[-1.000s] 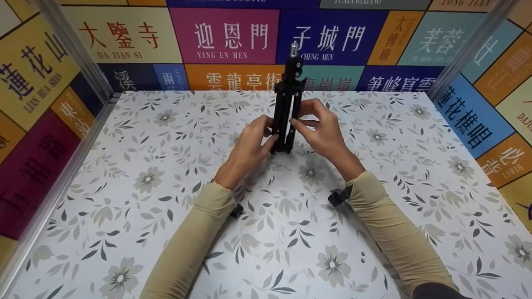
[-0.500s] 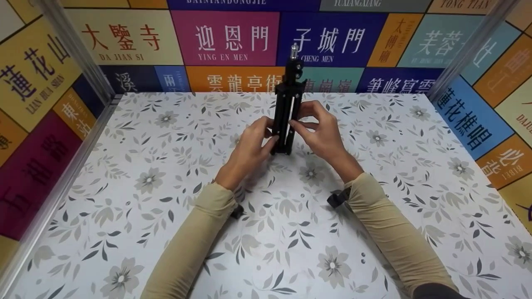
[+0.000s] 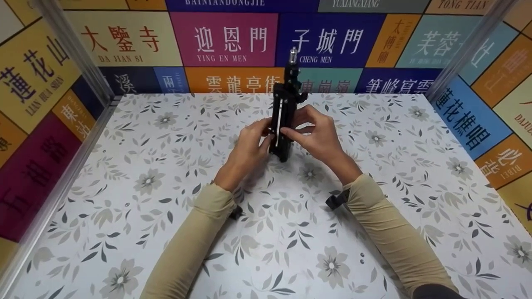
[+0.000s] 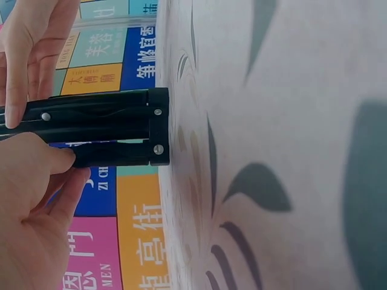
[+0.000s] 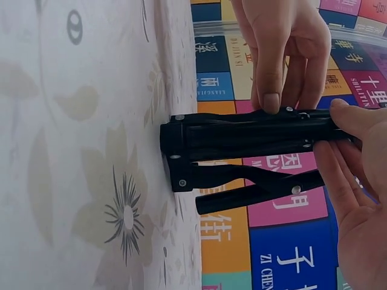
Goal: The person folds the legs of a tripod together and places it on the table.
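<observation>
A black folded tripod stand (image 3: 286, 93) with a silver tip stands upright near the far side of the table, its legs gathered close. My left hand (image 3: 248, 145) grips the lower legs from the left, thumb in front. From the right, my right hand (image 3: 322, 135) pinches the legs, its thumb laid across the front. The right wrist view shows one leg (image 5: 233, 198) angled slightly away from the others. In the left wrist view, the tripod's foot end (image 4: 158, 127) is right at the tabletop.
A white table (image 3: 286, 236) with a grey floral print spreads under both arms. Colourful panels (image 3: 224, 39) with lettering wall it in at the back and sides, with clear strips at the corners. Black straps with small devices (image 3: 336, 200) sit at both wrists.
The tripod has turned about its upright axis, so a knob now sticks out on its right. My right thumb has shifted left with it; the left hand has hardly moved.
</observation>
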### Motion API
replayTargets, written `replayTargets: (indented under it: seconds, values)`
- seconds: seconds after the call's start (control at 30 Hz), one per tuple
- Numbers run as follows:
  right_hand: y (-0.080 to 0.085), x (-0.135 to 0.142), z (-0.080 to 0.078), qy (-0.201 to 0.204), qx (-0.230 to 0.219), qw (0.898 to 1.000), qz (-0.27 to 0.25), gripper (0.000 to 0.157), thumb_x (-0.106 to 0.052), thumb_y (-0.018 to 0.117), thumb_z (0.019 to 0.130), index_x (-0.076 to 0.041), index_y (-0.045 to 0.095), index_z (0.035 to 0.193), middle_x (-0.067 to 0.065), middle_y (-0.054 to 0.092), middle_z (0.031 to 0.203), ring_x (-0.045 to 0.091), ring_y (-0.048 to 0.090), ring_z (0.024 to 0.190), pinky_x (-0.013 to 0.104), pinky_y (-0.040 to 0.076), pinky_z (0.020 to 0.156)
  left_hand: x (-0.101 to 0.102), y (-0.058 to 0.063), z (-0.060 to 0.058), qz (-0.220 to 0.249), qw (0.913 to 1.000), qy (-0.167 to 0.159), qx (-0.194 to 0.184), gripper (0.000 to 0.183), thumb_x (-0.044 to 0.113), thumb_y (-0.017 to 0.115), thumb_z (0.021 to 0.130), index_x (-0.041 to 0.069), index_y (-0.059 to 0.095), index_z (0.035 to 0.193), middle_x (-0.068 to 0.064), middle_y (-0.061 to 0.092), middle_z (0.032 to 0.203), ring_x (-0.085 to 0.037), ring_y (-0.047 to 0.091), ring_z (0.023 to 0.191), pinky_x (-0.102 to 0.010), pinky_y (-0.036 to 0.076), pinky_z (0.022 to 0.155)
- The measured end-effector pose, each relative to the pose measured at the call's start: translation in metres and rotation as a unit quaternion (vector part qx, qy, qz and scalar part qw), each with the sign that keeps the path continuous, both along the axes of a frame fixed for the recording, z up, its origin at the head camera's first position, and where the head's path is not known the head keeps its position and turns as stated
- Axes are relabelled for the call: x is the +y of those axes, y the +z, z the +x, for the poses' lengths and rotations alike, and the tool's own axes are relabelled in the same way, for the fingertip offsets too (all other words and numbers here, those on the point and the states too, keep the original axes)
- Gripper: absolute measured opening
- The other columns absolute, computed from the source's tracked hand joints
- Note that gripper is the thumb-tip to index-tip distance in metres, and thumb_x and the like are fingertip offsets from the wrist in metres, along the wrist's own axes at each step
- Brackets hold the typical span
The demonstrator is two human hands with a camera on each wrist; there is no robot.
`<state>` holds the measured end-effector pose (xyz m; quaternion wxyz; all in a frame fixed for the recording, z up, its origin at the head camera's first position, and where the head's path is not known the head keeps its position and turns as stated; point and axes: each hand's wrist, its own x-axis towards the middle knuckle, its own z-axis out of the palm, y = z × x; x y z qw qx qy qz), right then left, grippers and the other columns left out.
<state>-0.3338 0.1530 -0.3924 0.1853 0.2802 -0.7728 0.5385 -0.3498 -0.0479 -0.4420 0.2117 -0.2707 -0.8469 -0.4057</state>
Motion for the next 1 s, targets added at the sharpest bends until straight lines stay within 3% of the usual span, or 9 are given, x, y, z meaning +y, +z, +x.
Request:
replayTargets:
  seconds: [0.1, 0.3, 0.43, 0.63, 0.83, 1.0]
  values:
    - [0.001, -0.002, 0.002, -0.006, 0.000, 1.000, 0.000, 0.033, -0.002, 0.084, 0.079, 0.006, 0.063, 0.103, 0.021, 0.071, 0.091, 0.033, 0.071, 0.084, 0.018, 0.059, 0.066, 0.000, 0.000, 0.001, 0.009, 0.9999, -0.003, -0.007, 0.040, -0.002, 0.063, 0.094, 0.006, 0.060, 0.133, -0.011, 0.071, 0.120, -0.026, 0.071, 0.105, -0.036, 0.058, 0.093]
    - [-0.005, -0.002, -0.003, -0.009, 0.004, 1.000, -0.007, 0.033, -0.003, 0.086, 0.077, 0.007, 0.064, 0.099, 0.022, 0.072, 0.089, 0.032, 0.071, 0.081, 0.019, 0.059, 0.064, 0.001, 0.000, 0.002, 0.015, 0.9998, -0.001, -0.010, 0.041, -0.003, 0.062, 0.095, 0.005, 0.060, 0.134, -0.012, 0.072, 0.120, -0.028, 0.071, 0.107, -0.038, 0.058, 0.094]
    - [-0.015, 0.004, -0.014, -0.007, 0.016, 1.000, -0.003, 0.034, -0.015, 0.088, 0.076, -0.002, 0.067, 0.099, 0.012, 0.074, 0.088, 0.025, 0.072, 0.080, 0.021, 0.060, 0.062, 0.002, -0.001, 0.002, 0.014, 0.9998, 0.006, -0.010, 0.040, -0.002, 0.063, 0.095, 0.005, 0.060, 0.134, -0.012, 0.072, 0.120, -0.027, 0.071, 0.106, -0.039, 0.059, 0.094]
    - [0.001, 0.007, -0.004, 0.004, 0.024, 1.000, -0.006, 0.029, -0.014, 0.083, 0.083, 0.005, 0.067, 0.098, 0.017, 0.073, 0.089, 0.029, 0.071, 0.081, 0.020, 0.059, 0.064, 0.002, 0.003, 0.000, 0.057, 0.9984, 0.006, -0.001, 0.035, 0.000, 0.066, 0.093, 0.003, 0.062, 0.127, -0.011, 0.071, 0.116, -0.028, 0.070, 0.105, -0.038, 0.059, 0.092]
    - [-0.001, 0.017, -0.011, -0.007, 0.039, 0.999, -0.030, 0.011, -0.005, 0.065, 0.097, 0.005, 0.066, 0.100, 0.020, 0.069, 0.089, 0.029, 0.069, 0.078, 0.020, 0.058, 0.065, 0.002, 0.007, 0.002, 0.100, 0.9942, 0.011, 0.038, 0.022, 0.006, 0.067, 0.091, -0.003, 0.062, 0.111, -0.011, 0.066, 0.101, -0.020, 0.067, 0.094, -0.026, 0.059, 0.083]
    - [-0.007, 0.023, -0.018, -0.014, 0.022, 0.999, -0.027, 0.020, 0.002, 0.063, 0.095, 0.011, 0.062, 0.112, 0.026, 0.066, 0.106, 0.032, 0.068, 0.094, 0.019, 0.057, 0.074, 0.002, 0.010, 0.005, 0.130, 0.9905, -0.024, 0.037, 0.019, 0.018, 0.066, 0.095, 0.000, 0.065, 0.103, -0.001, 0.069, 0.097, -0.010, 0.067, 0.091, -0.030, 0.061, 0.082]
